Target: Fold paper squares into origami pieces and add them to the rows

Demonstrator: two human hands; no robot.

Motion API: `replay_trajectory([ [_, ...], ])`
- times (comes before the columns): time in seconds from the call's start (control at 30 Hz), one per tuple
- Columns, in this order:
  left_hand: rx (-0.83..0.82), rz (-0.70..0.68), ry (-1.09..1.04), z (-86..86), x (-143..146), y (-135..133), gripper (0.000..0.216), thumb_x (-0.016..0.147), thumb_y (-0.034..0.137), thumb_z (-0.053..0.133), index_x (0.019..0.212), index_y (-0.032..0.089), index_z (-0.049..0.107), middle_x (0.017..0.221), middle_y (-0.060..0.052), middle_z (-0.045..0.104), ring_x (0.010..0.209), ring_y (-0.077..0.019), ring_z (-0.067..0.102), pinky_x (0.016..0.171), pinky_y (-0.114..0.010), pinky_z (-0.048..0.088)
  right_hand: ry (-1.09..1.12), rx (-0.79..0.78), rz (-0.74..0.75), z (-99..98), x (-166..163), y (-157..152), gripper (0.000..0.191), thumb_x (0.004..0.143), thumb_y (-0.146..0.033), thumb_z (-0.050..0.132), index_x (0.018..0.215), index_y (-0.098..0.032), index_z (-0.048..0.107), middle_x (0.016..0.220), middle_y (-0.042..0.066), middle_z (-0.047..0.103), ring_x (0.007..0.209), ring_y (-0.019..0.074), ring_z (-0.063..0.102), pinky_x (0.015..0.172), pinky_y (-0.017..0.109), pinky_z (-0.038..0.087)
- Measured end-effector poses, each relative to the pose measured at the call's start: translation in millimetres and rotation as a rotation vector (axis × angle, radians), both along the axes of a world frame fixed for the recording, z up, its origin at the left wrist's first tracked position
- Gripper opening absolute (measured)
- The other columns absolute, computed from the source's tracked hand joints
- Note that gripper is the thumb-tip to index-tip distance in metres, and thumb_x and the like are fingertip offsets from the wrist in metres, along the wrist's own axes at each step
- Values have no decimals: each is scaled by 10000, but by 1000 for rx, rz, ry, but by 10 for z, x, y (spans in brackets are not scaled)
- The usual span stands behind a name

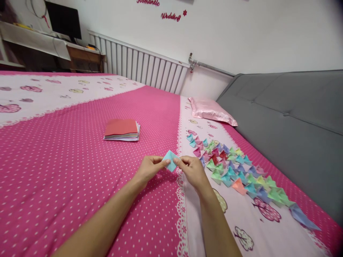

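I hold a small folded light-blue paper point(170, 160) between both hands, just above the pink dotted bedspread point(66, 160). My left hand point(148, 167) pinches its left edge between thumb and fingertips, and my right hand point(190, 169) pinches its right edge the same way, so both are closed on the paper and it is clear of the cloth. The piece is creased into a pointed shape with one corner tipped up and away from me. It hangs over the spot where the dotted pink meets a lace-printed seam and a paler strip printed with little trees. Ahead and to the left, well apart from my hands, a stack of coloured paper sheets point(122, 129) lies flat on the bedspread with a red sheet on top and paler edges showing underneath. To my right, a long band of finished folded pieces point(235, 171) rests on the pale strip, packed close and overlapping, in blue, green, pink, red, purple and orange. It runs from near my right hand towards the lower right, where one larger blue-grey piece point(302, 216) lies last. Beyond the band a shiny pink pillow point(211, 110) sits against the grey padded headboard point(294, 121). A white radiator point(144, 67) lines the wall behind the bed.
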State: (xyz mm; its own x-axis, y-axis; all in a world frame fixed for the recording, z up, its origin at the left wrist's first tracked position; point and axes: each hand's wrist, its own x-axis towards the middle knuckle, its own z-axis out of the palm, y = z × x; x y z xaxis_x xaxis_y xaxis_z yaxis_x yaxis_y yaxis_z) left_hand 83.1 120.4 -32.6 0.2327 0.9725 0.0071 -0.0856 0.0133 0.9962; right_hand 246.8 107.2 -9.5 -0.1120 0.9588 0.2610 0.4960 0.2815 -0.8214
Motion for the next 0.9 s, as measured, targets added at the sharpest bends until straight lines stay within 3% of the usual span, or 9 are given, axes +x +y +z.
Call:
replay_trajectory([
  [0.2, -26, 200, -160, 22, 0, 18, 357, 726, 453, 589, 886, 146, 674, 862, -104, 684, 795, -177, 624, 548, -221, 420, 260, -58, -66, 44, 7, 0, 371, 753, -445, 561, 527, -159, 493, 511, -47, 345, 509, 86, 328, 490, 217, 275],
  [0.4, 17, 159, -132, 47, 25, -20, 244, 662, 338, 670, 797, 135, 673, 729, -74, 685, 690, -165, 624, 584, -241, 438, 780, -349, -105, 52, 2, 23, 302, 611, -430, 709, 624, -144, 613, 552, -31, 504, 484, 64, 412, 442, 175, 336],
  [0.53, 59, 153, -178, 42, 35, -29, 176, 652, 286, 676, 744, 137, 661, 658, -43, 667, 603, -133, 596, 555, -228, 436, 952, -429, -124, 19, 3, 55, 284, 556, -383, 764, 631, -147, 624, 552, -30, 531, 473, 59, 440, 408, 154, 354],
  [0.7, 55, 85, -216, -8, 29, -16, 178, 672, 300, 669, 738, 135, 662, 658, -34, 659, 553, -103, 560, 542, -215, 430, 945, -490, -45, 17, -13, 44, 265, 584, -378, 751, 645, -154, 623, 551, -30, 521, 474, 66, 439, 412, 163, 353],
  [0.8, 72, 87, -246, -24, 34, -6, 183, 688, 300, 665, 762, 133, 656, 646, -26, 646, 556, -96, 560, 553, -207, 430, 795, -504, 42, 33, -33, 12, 275, 632, -403, 710, 672, -143, 630, 557, -32, 508, 482, 61, 419, 448, 174, 337],
  [0.9, 40, 77, -286, -19, 45, -3, 267, 687, 306, 672, 896, 146, 629, 665, -20, 651, 569, -106, 581, 546, -209, 433, 561, -370, 96, 44, -45, -9, 271, 677, -405, 666, 640, -140, 620, 538, -42, 483, 497, 67, 403, 491, 196, 321],
])
